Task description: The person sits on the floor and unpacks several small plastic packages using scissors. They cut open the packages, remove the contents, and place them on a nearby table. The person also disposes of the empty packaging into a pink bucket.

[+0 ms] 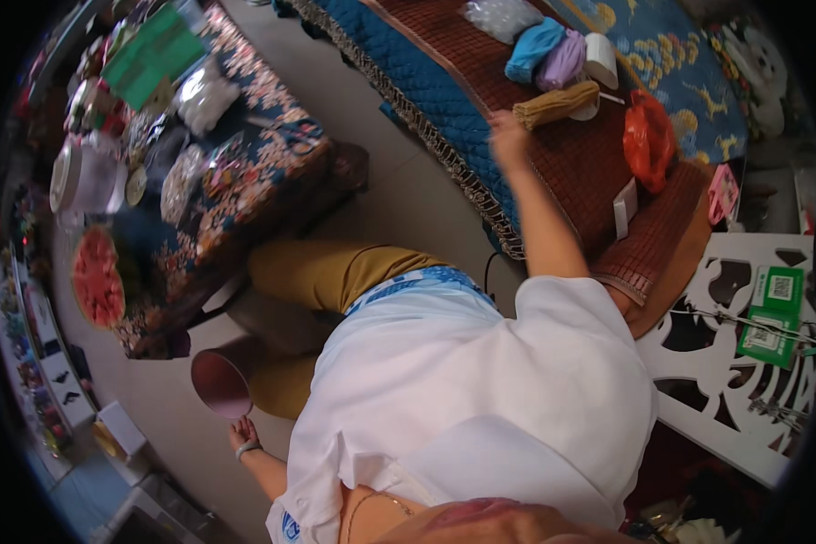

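My right hand (510,139), blurred by movement, is over the brown woven mat (564,183) on a cushioned seat. Its fingers come right up to the end of a mustard-coloured yarn or cloth bundle (556,104); whether they grip it I cannot tell. Just beyond the bundle lie a blue one (534,49), a lilac one (563,60) and a white roll (601,61). Down on the other side, my left hand (243,433), with a band at the wrist, is at the lower rim of a pinkish-brown bin (221,382). Its hold on the rim is unclear.
A flower-patterned table (272,153) at upper left carries plastic bags, a lidded tub (88,175), a green sheet (153,58) and a cut watermelon (98,277). A red plastic bag (647,139) lies on the mat. At right is a white cut-out panel (700,408).
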